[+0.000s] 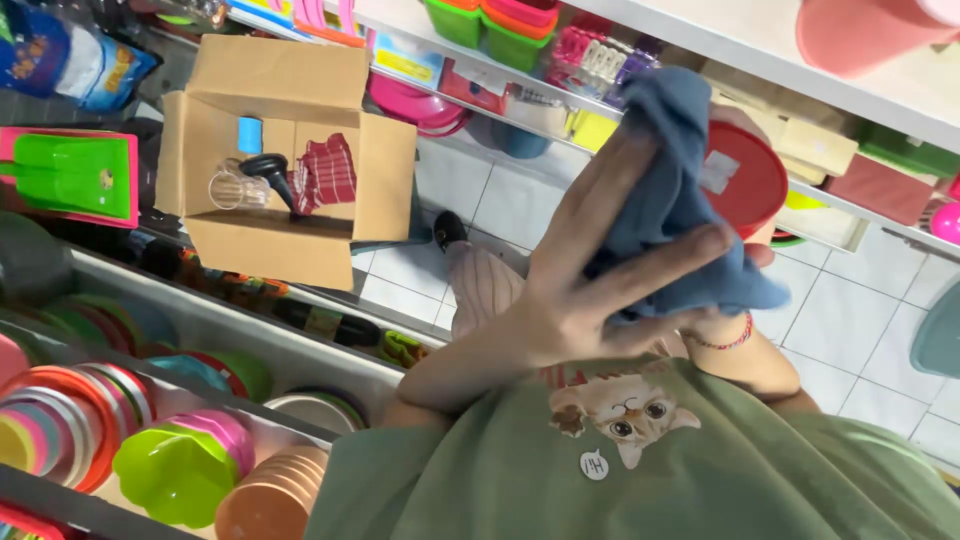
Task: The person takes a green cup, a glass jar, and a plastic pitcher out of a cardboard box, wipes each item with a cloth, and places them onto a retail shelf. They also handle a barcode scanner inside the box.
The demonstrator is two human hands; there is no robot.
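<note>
My left hand is raised in front of my chest, fingers spread, pressing a blue-grey cloth against a round red plastic container. My right hand, with a red string bracelet at the wrist, holds that container from behind. The cloth hides most of it, so only fingertips show at the container's edges. The cloth covers the left part of the red container. My green shirt with a cat picture fills the bottom of the view.
An open cardboard box on the tiled floor holds a clear cup, a black tool and a red checked cloth. Shelves on the left carry stacked colourful plastic bowls and plates. White shelves at the top right hold baskets and boxes.
</note>
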